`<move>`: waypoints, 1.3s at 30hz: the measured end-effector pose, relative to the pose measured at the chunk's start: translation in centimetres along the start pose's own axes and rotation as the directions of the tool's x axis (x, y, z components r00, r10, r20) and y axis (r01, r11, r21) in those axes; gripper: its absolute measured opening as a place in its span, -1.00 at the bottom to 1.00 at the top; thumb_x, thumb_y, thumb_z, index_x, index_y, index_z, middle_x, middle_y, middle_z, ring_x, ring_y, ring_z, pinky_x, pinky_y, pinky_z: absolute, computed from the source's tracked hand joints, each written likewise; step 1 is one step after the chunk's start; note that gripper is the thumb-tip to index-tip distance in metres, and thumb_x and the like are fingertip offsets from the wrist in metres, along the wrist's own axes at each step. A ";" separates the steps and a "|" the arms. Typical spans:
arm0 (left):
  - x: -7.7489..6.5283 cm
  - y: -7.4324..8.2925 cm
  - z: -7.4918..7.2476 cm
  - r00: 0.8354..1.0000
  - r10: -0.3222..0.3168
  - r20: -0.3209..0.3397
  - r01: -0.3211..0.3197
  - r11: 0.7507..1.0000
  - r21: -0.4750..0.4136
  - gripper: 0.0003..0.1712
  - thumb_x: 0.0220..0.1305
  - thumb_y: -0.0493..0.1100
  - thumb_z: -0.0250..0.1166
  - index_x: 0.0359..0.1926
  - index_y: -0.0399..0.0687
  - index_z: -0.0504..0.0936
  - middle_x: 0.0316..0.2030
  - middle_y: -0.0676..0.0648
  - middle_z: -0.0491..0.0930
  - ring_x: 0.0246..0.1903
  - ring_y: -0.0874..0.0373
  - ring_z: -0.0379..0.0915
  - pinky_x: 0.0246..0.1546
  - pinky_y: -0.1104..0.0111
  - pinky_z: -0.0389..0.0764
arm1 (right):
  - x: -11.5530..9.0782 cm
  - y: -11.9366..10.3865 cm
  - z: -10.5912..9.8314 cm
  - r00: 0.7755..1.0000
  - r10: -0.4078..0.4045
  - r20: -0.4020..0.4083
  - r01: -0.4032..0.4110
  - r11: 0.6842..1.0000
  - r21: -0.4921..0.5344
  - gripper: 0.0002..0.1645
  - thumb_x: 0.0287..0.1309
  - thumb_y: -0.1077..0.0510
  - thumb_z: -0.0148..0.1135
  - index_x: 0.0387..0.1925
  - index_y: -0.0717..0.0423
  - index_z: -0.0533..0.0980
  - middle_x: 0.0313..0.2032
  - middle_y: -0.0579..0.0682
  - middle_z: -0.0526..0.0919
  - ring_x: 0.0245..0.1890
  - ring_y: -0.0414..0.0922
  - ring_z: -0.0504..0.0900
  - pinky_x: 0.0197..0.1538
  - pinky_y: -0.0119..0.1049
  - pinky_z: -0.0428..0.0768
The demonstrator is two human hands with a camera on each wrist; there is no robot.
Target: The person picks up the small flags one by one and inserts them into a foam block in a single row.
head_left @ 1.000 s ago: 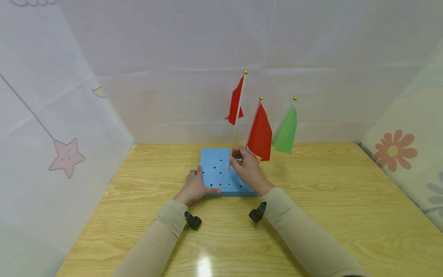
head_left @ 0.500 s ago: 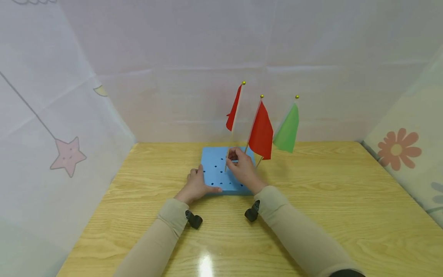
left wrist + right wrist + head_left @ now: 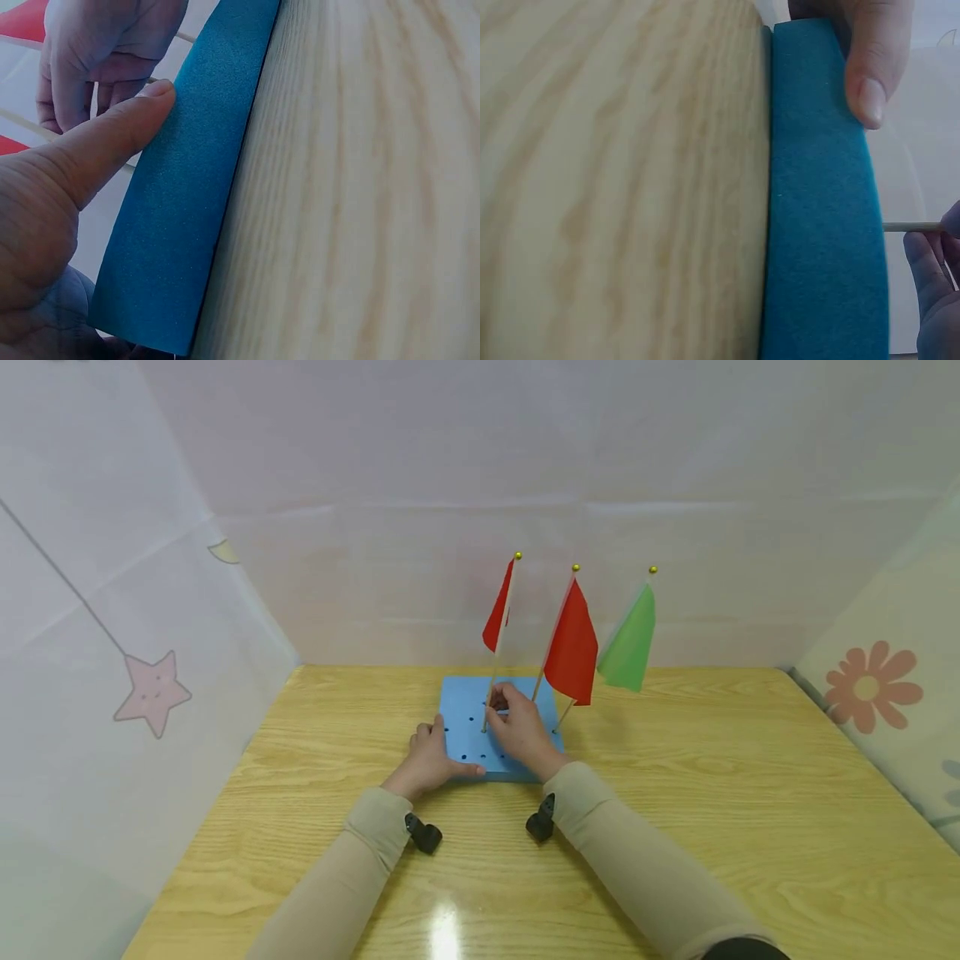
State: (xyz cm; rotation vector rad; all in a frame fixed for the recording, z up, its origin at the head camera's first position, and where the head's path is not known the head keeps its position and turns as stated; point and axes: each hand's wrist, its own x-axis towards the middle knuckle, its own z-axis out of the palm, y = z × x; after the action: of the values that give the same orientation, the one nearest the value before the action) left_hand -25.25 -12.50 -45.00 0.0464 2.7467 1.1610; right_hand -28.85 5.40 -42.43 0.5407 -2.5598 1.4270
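Note:
A blue foam board (image 3: 459, 693) with several holes lies on the table. My left hand (image 3: 429, 762) grips its near left corner, thumb along the front side and fingers at the left side. Between thumb and fingertips, my right hand (image 3: 520, 725) pinches the stick of a small red flag (image 3: 497, 625). That stick leans slightly right, its lower end at a hole; how deep it sits I cannot tell. In the right wrist view the stick (image 3: 915, 226) meets the board behind its edge. Another red flag (image 3: 572, 647) and a green flag (image 3: 632, 643) stand tilted at the board's right part.
The wooden table (image 3: 712, 793) extends around the board on every side. A pale printed cloth (image 3: 420, 585) hangs behind and at both sides. Small black cameras (image 3: 425, 835) sit at both wrists. The two standing flags are close by the right hand.
My right hand has brought the red flag down and slightly left, its lower end now at a hole. The left hand stays at the board's corner.

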 end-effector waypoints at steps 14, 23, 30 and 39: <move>-0.1 0.2 -0.1 1.000 0.009 0.001 -0.009 1.000 0.018 0.52 -0.01 0.21 0.66 0.61 -0.42 -0.14 0.41 -0.48 0.10 0.34 -0.30 0.11 0.30 -0.06 0.34 | -0.1 0.6 0.5 0.996 0.009 0.083 -0.002 0.996 -0.084 -0.88 0.40 0.34 0.23 -0.20 0.17 0.43 -0.25 0.06 0.59 -0.13 0.00 0.63 0.08 -0.07 0.66; -0.2 0.0 -0.2 1.000 0.002 0.014 -0.002 0.999 0.035 0.51 0.02 0.21 0.64 0.60 -0.43 -0.17 0.43 -0.51 0.06 0.38 -0.33 0.11 0.31 -0.08 0.33 | 0.2 1.4 1.1 0.995 0.008 0.101 0.000 0.997 -0.077 -0.91 0.43 0.34 0.20 -0.17 0.18 0.43 -0.25 0.05 0.58 -0.16 0.00 0.61 0.04 -0.07 0.67; 0.0 -0.3 -0.3 1.000 0.007 0.013 -0.008 0.999 0.036 0.51 0.02 0.21 0.64 0.60 -0.44 -0.17 0.43 -0.51 0.06 0.39 -0.34 0.08 0.32 -0.09 0.32 | 0.3 1.9 1.6 0.997 0.001 0.076 0.003 0.999 -0.050 -0.94 0.41 0.35 0.18 -0.17 0.23 0.45 -0.22 0.09 0.61 -0.13 0.01 0.62 0.03 -0.05 0.67; 0.2 -1.3 0.1 1.000 0.009 0.005 -0.009 0.999 0.032 0.51 0.00 0.23 0.64 0.60 -0.43 -0.12 0.41 -0.51 0.10 0.35 -0.35 0.12 0.30 -0.09 0.35 | -1.9 1.3 0.9 0.997 0.017 0.074 -0.017 1.000 0.004 -0.69 0.35 0.37 0.24 0.09 0.36 0.53 -0.14 0.11 0.64 -0.06 0.05 0.66 0.09 -0.06 0.66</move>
State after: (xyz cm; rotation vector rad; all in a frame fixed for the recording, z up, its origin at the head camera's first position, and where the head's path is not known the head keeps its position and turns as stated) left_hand -25.43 -13.29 -46.00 0.0653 2.7640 1.1171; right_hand -27.55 5.73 -44.51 0.5839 -2.6249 1.4445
